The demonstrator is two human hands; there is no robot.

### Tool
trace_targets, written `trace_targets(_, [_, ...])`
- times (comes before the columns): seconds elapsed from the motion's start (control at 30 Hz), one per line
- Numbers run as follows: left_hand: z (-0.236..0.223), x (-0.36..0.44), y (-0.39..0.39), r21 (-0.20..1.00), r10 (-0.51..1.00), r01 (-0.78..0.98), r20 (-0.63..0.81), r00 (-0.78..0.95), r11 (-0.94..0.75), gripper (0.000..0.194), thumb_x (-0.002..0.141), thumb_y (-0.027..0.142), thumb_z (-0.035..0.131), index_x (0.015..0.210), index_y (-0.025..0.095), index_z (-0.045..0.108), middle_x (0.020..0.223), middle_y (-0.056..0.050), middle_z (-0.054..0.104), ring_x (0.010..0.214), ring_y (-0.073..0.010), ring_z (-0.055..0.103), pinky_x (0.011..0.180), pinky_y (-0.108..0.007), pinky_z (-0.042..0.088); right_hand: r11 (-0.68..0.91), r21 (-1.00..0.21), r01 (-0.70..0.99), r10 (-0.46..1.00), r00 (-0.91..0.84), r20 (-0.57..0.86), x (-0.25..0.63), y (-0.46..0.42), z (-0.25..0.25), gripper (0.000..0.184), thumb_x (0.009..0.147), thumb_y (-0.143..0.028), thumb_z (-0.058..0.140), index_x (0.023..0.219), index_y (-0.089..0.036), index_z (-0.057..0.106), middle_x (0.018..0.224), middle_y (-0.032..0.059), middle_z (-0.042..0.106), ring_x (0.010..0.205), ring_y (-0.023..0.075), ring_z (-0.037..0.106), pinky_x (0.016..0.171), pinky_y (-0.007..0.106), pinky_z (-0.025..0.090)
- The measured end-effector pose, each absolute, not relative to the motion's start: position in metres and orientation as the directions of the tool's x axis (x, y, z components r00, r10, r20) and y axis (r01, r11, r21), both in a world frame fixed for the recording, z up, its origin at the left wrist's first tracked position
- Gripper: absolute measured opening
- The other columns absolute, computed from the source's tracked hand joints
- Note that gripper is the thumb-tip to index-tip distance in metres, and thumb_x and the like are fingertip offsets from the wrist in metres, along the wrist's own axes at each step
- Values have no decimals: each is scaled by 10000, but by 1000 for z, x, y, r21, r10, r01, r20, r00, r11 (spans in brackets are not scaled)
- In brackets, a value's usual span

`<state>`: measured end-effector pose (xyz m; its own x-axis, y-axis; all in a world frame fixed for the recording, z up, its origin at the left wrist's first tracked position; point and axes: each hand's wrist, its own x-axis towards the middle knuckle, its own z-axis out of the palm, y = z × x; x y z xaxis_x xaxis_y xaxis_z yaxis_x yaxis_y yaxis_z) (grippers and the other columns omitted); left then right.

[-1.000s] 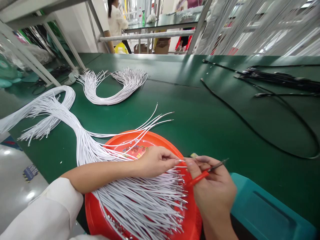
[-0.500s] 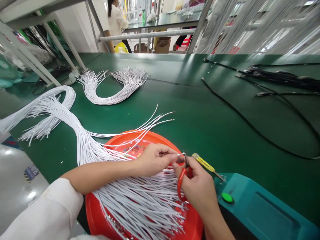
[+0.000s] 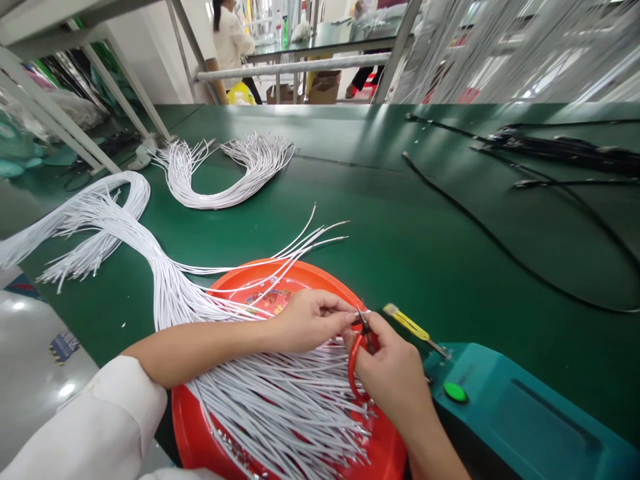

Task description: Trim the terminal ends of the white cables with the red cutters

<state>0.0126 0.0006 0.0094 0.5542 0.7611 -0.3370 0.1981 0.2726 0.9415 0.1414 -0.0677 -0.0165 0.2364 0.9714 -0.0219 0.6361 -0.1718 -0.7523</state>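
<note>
Wires (image 3: 270,383): thin, white and many, laid in a sheaf from the counter (image 3: 380,233) at the left into the red basin (image 3: 186,427), where their ends are fanned out.
Feel: each strand is judged light and springy, easily bent; the smooth coating may be slippery, and neighbouring strands could be dragged along.
Tips (image 3: 363,457): silvery, probably bare metal, and best not squeezed hard, since they might be bent or frayed.
Hold: a single strand is best pinched on its coating just behind the tip; the whole sheaf, likely heavier and floppy, is better lifted at its gathered neck (image 3: 163,287).
Left hand (image 3: 310,323): thumb and fingertips are pinched together above the basin, seemingly on a wire end, which is mostly hidden.
Right hand (image 3: 395,363): scissors (image 3: 353,373) are gripped by their red handles, the blades angled up just beside the left fingertips.
Stray strands (image 3: 300,247): a few are splayed past the basin's far rim.
</note>
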Motion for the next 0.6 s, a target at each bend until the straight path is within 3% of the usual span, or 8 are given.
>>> trace_targets(0.43, [9,12,2,926,720,246,-377,582,286,136,793,162,537,767,78,640,603,11,554,481,-30,413,470,-156,339,-162,-745,648,979,200,-39,142,-67,-19,187,768,-380,485,656,-231,480,443,-64,434,399,112,399,418,218,291])
trace_targets(0.6, [9,12,2,926,736,264,-374,564,269,132,781,137,537,684,89,613,560,29,514,473,-33,401,476,-168,328,-171,-792,586,983,161,-93,144,-67,-23,178,776,-368,487,673,-223,496,499,-45,515,451,121,463,451,222,320])
